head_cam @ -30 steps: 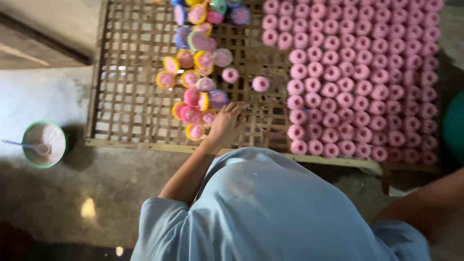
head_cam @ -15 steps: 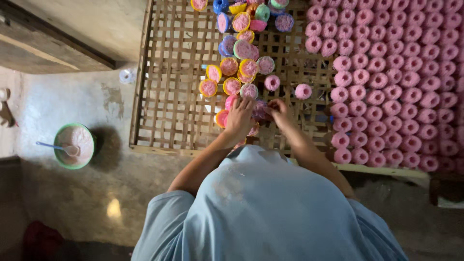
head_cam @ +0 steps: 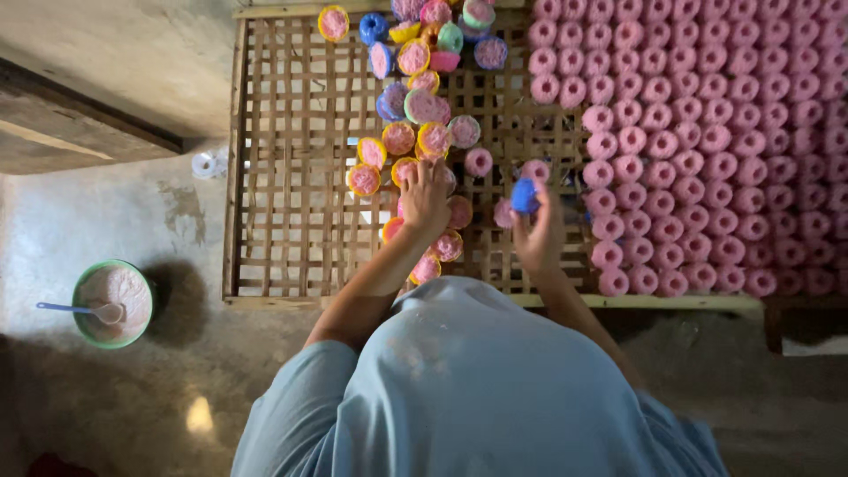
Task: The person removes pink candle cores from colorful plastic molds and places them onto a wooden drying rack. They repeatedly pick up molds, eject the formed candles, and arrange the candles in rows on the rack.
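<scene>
Seen from overhead, a person in a light blue shirt leans over a woven bamboo rack (head_cam: 291,203). My left hand (head_cam: 425,196) rests on a heap of small coloured moulds (head_cam: 415,132) filled with pink paste, fingers spread over them. My right hand (head_cam: 539,231) is raised above the rack and holds a small blue mould (head_cam: 525,195). Two loose pink cakes (head_cam: 478,162) lie just beyond the hands. Rows of round pink cakes (head_cam: 698,150) cover the right part of the rack.
A green bowl (head_cam: 112,303) of pink paste with a spoon stands on the concrete floor at left. A wooden beam (head_cam: 71,124) runs along the upper left. A small white roll (head_cam: 207,164) lies beside the rack's left edge.
The view has shifted so the rack sits more to the right. My right hand has lifted off the pile with a blue mould in it. My left hand stays on the moulds.
</scene>
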Demonstrator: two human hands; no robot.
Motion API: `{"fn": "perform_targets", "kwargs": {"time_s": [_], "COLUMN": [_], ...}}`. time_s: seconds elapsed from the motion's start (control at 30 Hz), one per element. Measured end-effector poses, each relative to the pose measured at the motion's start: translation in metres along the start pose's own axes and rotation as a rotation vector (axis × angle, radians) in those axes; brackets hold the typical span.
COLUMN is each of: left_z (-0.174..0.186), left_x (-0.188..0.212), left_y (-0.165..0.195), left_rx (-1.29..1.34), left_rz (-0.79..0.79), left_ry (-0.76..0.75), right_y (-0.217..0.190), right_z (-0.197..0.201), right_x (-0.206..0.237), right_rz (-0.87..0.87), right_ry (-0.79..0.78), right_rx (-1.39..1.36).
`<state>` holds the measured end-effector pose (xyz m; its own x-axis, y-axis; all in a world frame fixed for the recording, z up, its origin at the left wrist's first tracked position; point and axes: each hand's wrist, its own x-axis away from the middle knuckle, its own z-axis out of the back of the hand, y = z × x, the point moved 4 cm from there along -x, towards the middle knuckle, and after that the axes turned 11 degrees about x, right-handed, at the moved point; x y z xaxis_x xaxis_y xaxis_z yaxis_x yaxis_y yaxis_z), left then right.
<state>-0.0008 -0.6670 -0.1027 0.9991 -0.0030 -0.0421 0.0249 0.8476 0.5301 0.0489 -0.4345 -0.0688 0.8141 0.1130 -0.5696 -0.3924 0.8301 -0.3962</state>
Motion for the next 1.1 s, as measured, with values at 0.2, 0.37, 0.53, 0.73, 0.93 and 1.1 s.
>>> {"fn": "perform_targets", "kwargs": {"time_s": [0.2,0.37,0.53,0.73,0.93,1.1], "left_z": [-0.007,0.001,-0.002,0.009,0.009,0.018], "left_x": [-0.017,-0.015,-0.014,-0.014,-0.024,-0.028], "left_y": [-0.002,-0.001,0.001,0.015,0.021,0.011], "left_rx": [0.111,0.334,0.191,0.256,0.185,0.257], "left_rz": [0.088,-0.086,-0.128,-0.127,-0.172,-0.061], "left_ry": [-0.053,0.089,-0.037,-0.051,-0.079,-0.118], "right_y": [0.032,0.024,0.029,0.011,-0.018,-0.029], "right_z": [0.029,0.019,-0.049,-0.078,-0.099,-0.096], "right_x": [0.002,-0.008,-0.022,-0.050,-0.072,-0.086], "right_rz": [-0.261,-0.182,-0.497,-0.357,-0.254,-0.287], "right_ry": [-0.259,-0.295,-0.592,-0.608,-0.718,-0.516], "right_rx": [-0.100,-0.135,-0.737,-0.540,-0.060,-0.496]}}
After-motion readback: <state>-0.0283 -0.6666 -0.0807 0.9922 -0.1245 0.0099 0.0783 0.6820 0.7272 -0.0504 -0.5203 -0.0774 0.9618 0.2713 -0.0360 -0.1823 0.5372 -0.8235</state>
